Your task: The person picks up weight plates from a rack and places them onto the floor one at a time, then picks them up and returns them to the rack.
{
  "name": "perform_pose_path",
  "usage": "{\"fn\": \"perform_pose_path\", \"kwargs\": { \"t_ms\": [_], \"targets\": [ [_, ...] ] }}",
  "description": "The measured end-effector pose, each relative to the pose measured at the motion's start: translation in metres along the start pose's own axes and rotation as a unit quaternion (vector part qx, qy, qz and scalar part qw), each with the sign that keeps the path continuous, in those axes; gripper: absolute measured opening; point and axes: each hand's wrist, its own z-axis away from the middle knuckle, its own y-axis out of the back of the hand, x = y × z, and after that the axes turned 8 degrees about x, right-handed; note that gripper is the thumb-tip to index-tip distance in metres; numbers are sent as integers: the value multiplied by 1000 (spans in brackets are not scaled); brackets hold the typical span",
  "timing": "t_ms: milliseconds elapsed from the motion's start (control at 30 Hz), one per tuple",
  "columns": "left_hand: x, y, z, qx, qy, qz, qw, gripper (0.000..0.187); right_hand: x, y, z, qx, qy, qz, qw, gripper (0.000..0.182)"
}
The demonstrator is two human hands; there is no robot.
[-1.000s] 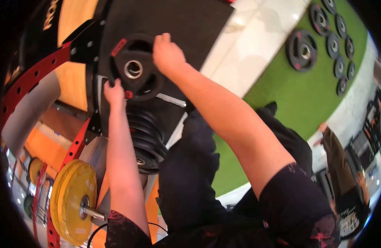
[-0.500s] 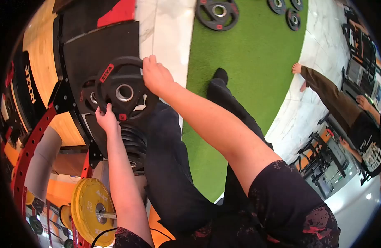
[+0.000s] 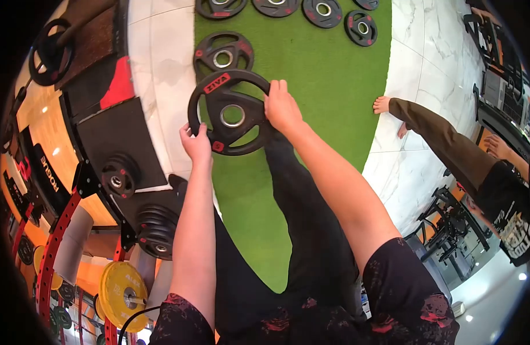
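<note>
Between my two hands is a black weight plate (image 3: 254,109) with a steel centre ring and red ZIVA labels, held up over the green turf. My left hand (image 3: 196,144) grips its lower left rim, the thumb on the near face. My right hand (image 3: 283,108) is closed round the rim on the right side. Just beyond it another weight plate (image 3: 242,49) lies flat on the turf, its near edge partly covered by the held one. Farther off, several more plates, such as one round plate (image 3: 317,18), lie on the green surface.
To the left, smaller plates (image 3: 126,178) and a stack of black plates (image 3: 155,221) rest on dark mats. A red rack upright (image 3: 49,259) and a yellow plate on a bar (image 3: 118,296) stand lower left. A person in brown trousers (image 3: 443,135) is at right.
The held plate has moved right, from above the dark mat to over the green turf, with both hands still on it. The view has swung left to right, showing more plates on the turf.
</note>
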Motion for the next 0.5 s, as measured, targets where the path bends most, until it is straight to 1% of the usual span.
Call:
{"fn": "perform_pose_path", "kwargs": {
  "t_ms": [33, 67, 167, 200, 267, 300, 400, 500],
  "targets": [
    [-3, -29, 9, -4, -20, 5, 1000, 39, 25, 8, -11, 1, -8, 7, 1000, 27],
    [-7, -59, 18, -13, -1, 40, 999, 39, 51, 16, -21, 0, -9, 6, 1000, 27],
    [-20, -136, 36, -23, -22, 15, 999, 39, 122, 26, -48, -6, -28, 25, 999, 26],
    [-23, -159, 42, -23, -6, 19, 1000, 40, 143, 27, -60, -6, -25, 26, 999, 26],
    [-31, -201, 46, -13, -30, -15, 999, 41, 180, 22, -79, -7, -29, 50, 998, 26],
    [-35, -222, 45, -14, 2, -1, 1000, 41, 195, 19, -91, -8, -37, 50, 998, 27],
    [-47, -270, 36, -27, 8, 10, 1000, 44, 235, 3, -125, -15, -30, 52, 998, 28],
    [-58, -303, 19, -26, 36, 36, 998, 44, 259, -22, -155, -23, -39, 54, 998, 27]
  ]
}}
